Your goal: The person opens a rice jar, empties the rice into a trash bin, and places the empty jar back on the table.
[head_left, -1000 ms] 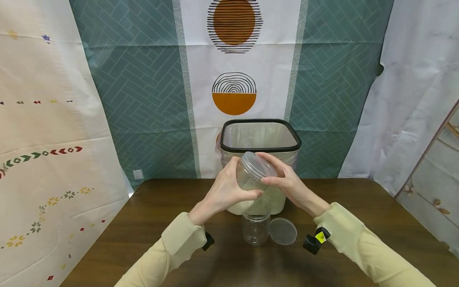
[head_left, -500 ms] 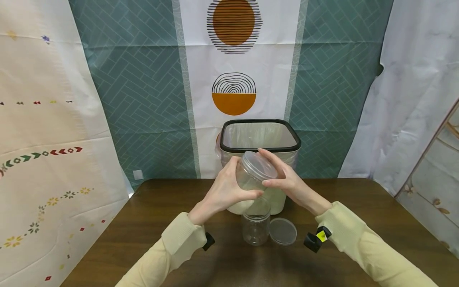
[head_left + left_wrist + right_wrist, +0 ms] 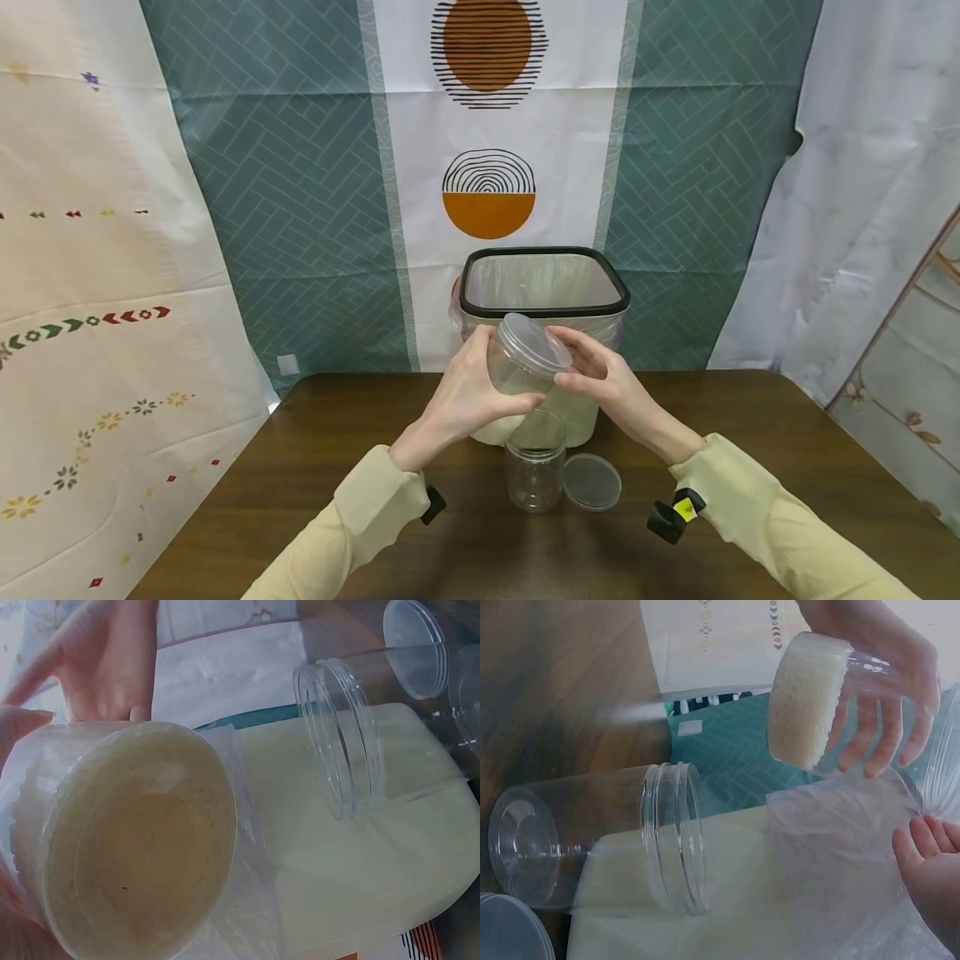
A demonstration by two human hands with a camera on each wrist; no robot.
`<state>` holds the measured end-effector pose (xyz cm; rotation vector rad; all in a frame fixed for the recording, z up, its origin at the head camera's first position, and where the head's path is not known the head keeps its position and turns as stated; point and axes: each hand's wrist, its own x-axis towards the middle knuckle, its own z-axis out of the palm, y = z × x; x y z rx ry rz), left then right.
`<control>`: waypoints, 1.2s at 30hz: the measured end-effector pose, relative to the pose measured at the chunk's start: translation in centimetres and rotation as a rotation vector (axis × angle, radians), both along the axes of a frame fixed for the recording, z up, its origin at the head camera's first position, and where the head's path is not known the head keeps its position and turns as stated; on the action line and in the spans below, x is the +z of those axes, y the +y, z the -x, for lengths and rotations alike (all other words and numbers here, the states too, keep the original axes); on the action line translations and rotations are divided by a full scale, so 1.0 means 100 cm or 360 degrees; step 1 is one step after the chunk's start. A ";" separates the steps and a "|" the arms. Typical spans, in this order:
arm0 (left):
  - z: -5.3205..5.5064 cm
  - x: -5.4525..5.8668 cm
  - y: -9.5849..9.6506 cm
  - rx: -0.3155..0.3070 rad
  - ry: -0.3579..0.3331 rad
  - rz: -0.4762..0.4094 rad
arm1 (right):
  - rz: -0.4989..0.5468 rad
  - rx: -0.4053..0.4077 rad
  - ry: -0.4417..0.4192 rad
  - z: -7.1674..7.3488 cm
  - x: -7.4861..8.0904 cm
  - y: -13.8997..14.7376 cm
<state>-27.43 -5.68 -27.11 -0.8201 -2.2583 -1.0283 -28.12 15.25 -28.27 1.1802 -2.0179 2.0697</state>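
My left hand (image 3: 474, 387) grips a clear plastic jar (image 3: 508, 371), tilted in the air in front of the bin. Whitish grains, looking like rice, fill the bottom part of this jar (image 3: 806, 701) in the right wrist view. A translucent screw lid (image 3: 534, 342) covers its mouth, facing up and right. Beside the lid is my right hand (image 3: 609, 379), fingers loosely bent and fingertips right at its edge. From the left wrist view, the held jar's base (image 3: 150, 840) hides part of my left hand. Lower down, a second clear jar (image 3: 534, 482) stands upright without a lid.
A loose translucent lid (image 3: 592, 483) lies flat on the wooden table (image 3: 337, 500), just right of the standing jar. Behind the hands stands a pale bin with a black rim (image 3: 543, 313), lined with a plastic bag (image 3: 825, 855). Patterned cloths (image 3: 300, 167) hang behind and at the sides.
My right hand has drawn back to the right, its fingers leaving the top of the lid for its edge. My left hand has shifted slightly left with the jar.
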 end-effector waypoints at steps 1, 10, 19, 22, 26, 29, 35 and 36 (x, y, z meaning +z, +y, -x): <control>0.000 0.000 0.000 0.0003 0.0014 0.0003 | -0.0006 -0.0011 -0.0004 0.000 0.000 0.000; -0.002 -0.001 0.004 0.0036 -0.0011 0.0055 | -0.0009 -0.0054 -0.0041 0.000 0.005 -0.011; -0.007 0.001 0.005 -0.0036 -0.0089 0.0078 | 0.0005 -0.0059 -0.0003 0.000 0.009 -0.015; -0.008 0.004 0.003 -0.0121 -0.0173 0.0075 | 0.0011 0.0026 0.0030 0.000 0.011 -0.013; -0.008 0.008 0.000 -0.0196 -0.0301 0.0093 | -0.0011 0.0126 0.0053 0.001 0.012 -0.009; -0.008 0.011 -0.002 -0.0215 -0.0375 0.0115 | -0.0037 0.0164 0.0064 0.003 0.013 -0.006; -0.009 0.012 -0.003 -0.0243 -0.0423 0.0130 | -0.0071 0.0172 0.0084 0.004 0.014 -0.004; -0.009 0.013 -0.003 -0.0249 -0.0426 0.0131 | -0.0075 0.0172 0.0087 0.004 0.014 -0.003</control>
